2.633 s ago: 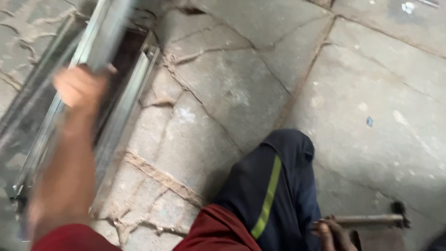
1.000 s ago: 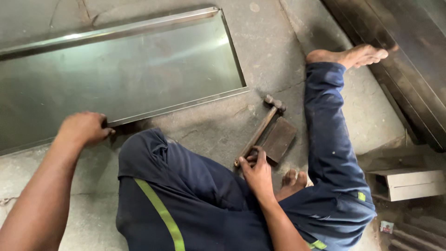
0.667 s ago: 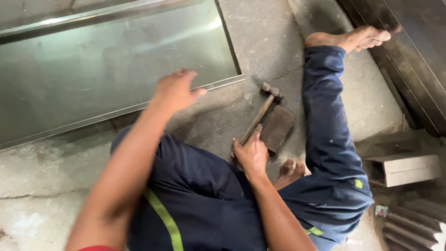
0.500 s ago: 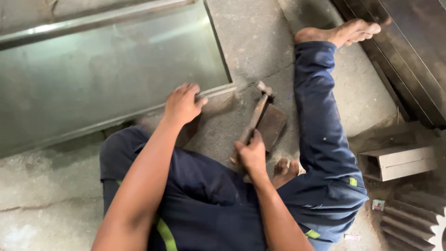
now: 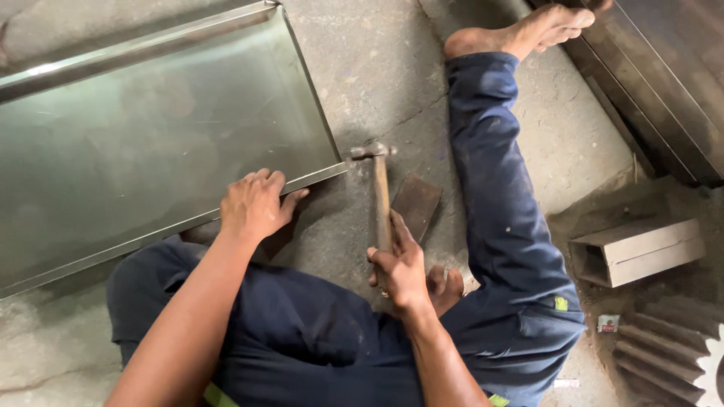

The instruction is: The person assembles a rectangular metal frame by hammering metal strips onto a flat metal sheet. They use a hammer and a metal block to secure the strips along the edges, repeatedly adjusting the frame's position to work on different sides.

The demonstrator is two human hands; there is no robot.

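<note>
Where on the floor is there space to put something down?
Bare concrete lies between the metal sheet and the outstretched leg, above the hammer. It is crowded by the right hand, flat block and box section.

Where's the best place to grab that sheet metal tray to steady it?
Probably the folded near edge of the sheet metal tray, close to its right corner, coming from the person's side. That raised lip gives fingers a ridge, and the left hand already rests there, clear of the hammer in the right hand.

Left hand palm down, fingers spread flat, arm extended forward; right hand fist closed, thumb up, wrist bent
</note>
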